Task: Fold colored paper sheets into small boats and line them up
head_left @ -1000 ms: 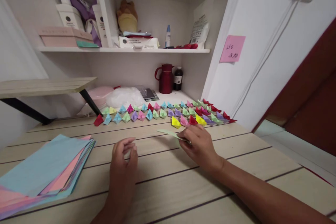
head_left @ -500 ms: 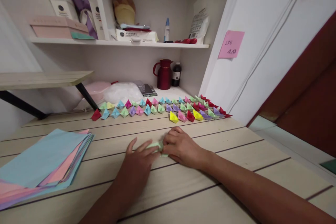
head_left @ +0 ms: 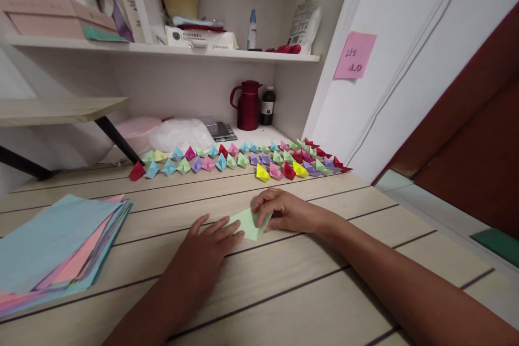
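A folded piece of light green paper (head_left: 248,225) lies on the wooden tabletop (head_left: 259,286) between my two hands. Fingers spread and flat, my left hand (head_left: 213,240) presses on its left end. My right hand (head_left: 279,210) pinches the right side of the paper between thumb and fingers, and that edge is slightly raised. Behind the hands stand rows of small folded paper boats in many colours, among them a yellow boat (head_left: 263,173) and a dark red boat (head_left: 289,171).
On the left lies a stack of coloured paper (head_left: 57,238), light blue on top. A small raised wooden shelf (head_left: 60,111) stands at the back left. Under the white shelf (head_left: 227,54) are a red jug (head_left: 248,105) and a dark bottle (head_left: 267,106).
The green paper shows more of its surface now, with its right side lifted. My right hand has shifted its grip along it. The view has tilted slightly down and to the right.
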Available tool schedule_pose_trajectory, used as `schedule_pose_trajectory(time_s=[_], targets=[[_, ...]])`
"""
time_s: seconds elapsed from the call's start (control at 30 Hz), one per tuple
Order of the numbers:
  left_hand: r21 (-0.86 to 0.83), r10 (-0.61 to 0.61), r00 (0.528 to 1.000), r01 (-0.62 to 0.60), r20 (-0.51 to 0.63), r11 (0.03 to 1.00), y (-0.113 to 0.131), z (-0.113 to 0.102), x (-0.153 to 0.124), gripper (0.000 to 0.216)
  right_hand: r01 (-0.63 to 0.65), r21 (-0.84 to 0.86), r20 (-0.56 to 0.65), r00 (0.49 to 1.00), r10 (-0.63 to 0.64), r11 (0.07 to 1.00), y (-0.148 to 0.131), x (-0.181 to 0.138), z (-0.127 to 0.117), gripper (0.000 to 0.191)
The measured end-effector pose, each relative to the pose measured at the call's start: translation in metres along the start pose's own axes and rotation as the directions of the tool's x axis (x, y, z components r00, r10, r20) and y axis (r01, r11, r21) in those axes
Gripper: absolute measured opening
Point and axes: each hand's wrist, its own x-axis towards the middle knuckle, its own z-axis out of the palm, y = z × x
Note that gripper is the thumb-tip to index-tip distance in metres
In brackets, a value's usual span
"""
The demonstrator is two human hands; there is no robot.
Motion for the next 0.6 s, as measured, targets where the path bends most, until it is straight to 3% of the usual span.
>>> schedule_pose_trajectory(time_s=[0.1, 0.6], targets=[[0.014, 0.024, 0.998, -0.023, -0.051, 1.0, 0.0, 0.002, -0.001, 0.053, -0.018, 0.004, 0.027, 0.999, 0.018, 1.0, 0.0, 0.0, -0.001, 0.013], [-0.041, -0.018, 1.0, 0.018, 0.001, 0.999, 0.007, -0.004, 0.008, 0.044, -0.232, 0.067, -0.214, 0.947, 0.242, 0.97, 0.01, 0.009, 0.018, 0.019]])
